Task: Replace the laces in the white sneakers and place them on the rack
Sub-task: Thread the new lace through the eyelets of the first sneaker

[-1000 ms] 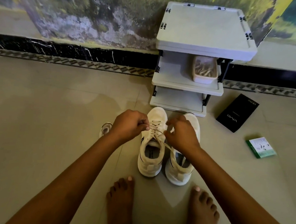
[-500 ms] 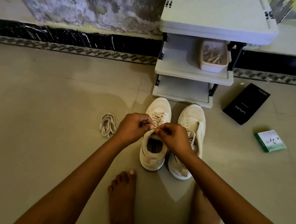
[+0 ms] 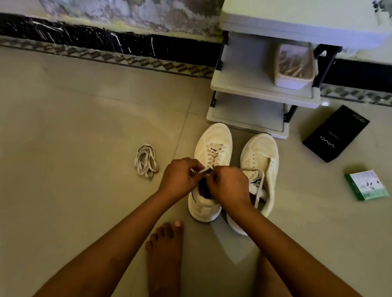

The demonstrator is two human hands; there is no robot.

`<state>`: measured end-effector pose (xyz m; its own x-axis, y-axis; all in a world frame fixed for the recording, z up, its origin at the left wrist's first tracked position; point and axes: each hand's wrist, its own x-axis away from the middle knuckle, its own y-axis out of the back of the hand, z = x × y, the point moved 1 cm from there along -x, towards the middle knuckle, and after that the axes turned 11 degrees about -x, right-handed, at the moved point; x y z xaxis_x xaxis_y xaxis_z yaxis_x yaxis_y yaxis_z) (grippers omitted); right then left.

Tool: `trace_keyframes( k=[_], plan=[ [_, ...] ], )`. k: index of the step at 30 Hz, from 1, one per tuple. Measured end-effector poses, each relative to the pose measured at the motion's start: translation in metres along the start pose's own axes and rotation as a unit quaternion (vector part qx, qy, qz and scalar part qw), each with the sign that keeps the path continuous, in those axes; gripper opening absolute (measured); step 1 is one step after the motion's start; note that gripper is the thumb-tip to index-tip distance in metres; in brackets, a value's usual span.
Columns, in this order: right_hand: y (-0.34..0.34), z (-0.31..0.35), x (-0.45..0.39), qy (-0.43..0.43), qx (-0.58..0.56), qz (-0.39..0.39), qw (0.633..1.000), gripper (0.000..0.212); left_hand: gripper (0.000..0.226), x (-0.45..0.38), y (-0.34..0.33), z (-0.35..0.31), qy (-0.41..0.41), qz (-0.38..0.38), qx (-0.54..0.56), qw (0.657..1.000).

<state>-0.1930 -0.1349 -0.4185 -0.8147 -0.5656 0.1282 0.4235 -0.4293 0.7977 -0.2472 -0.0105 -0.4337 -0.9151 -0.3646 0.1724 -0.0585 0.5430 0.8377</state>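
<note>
Sneakers (image 3: 213,147) sit beside a black "vivo" box (image 3: 334,134); both hands' fingers (image 3: 198,169) pinch lace ends (image 3: 200,171).

On the tiled floor (image 3: 77,122) are set two white sneakers (image 3: 213,149), loose laces (image 3: 146,162), a rack (image 3: 262,92), a black box (image 3: 334,134) and a green packet (image 3: 367,185).

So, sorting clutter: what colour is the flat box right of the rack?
Black with white lettering, the box, clearest in the head view.

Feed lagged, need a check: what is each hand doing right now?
Left hand: fingers pinch a lace end of the left sneaker.
Right hand: fingers curled at the same lace, apparently pinching its other end.
</note>
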Motion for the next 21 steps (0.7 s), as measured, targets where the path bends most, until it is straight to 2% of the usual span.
trace_keyframes(
  k=[4, 7, 13, 21],
  plan=[
    [-0.005, 0.001, -0.001, -0.02, -0.044, -0.018, 0.999, 0.024, 0.018, -0.003, -0.001, 0.005, 0.055, 0.017, 0.068, 0.996],
    [-0.01, 0.001, 0.001, -0.021, -0.057, -0.027, 0.998, 0.025, 0.016, -0.004, -0.003, 0.008, 0.067, 0.027, 0.109, 0.991],
    [-0.016, 0.001, 0.003, -0.026, -0.079, -0.059, 0.995, 0.023, 0.016, -0.002, -0.006, 0.009, 0.06, 0.012, 0.087, 0.994],
    [-0.018, 0.002, 0.003, -0.035, -0.061, -0.052, 0.996, 0.021, 0.019, 0.0, 0.0, 0.006, 0.042, 0.023, 0.07, 0.996]
  ],
)
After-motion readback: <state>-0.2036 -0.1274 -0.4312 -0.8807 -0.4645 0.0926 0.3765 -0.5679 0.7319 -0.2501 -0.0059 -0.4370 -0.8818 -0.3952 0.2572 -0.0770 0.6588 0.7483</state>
